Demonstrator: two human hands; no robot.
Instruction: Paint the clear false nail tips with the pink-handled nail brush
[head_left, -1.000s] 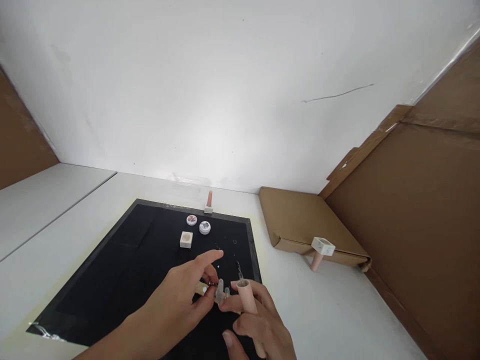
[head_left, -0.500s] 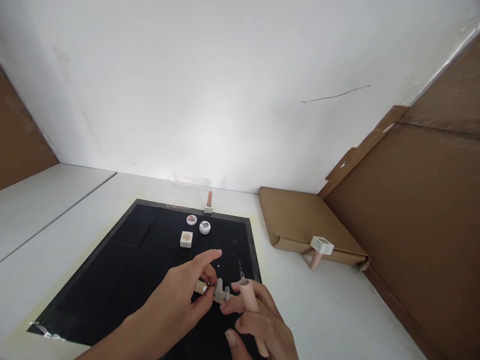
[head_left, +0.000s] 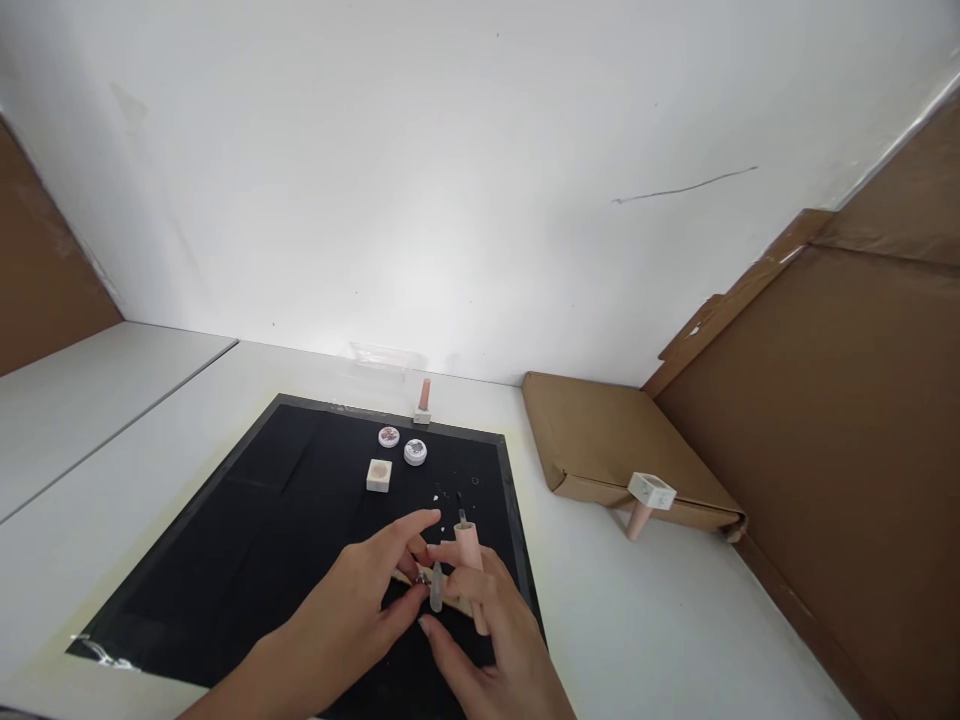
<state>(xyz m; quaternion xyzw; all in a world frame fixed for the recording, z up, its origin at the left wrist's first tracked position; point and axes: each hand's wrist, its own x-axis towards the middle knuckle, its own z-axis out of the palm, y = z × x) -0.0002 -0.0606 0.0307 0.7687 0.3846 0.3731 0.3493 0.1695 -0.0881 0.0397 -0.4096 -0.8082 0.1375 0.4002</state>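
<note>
My left hand (head_left: 364,580) is closed, thumb and fingers pinching a narrow tan strip (head_left: 456,600) above the black mat. A frosted, nail-shaped piece (head_left: 436,592) stands up from this strip, and a small dark, shiny bit sits by my left fingertips, too small to make out. Between the fingers of my right hand (head_left: 499,620) is a pale pink nail polish brush (head_left: 469,550), its bristle end pointing away from me. The right fingertips are close to the frosted piece; whether they touch it I cannot tell.
On the black mat (head_left: 225,530) are a white square block (head_left: 379,476), two small round pots (head_left: 388,437) (head_left: 415,453) and tiny bits. One pink-stemmed white block (head_left: 423,405) stands at the mat's far edge; another (head_left: 649,492) leans against a cardboard box (head_left: 607,430).
My right hand has moved left, closer to my left hand, bringing the brush with it. One frosted piece shows where two stood before. The whole view has shifted slightly.
</note>
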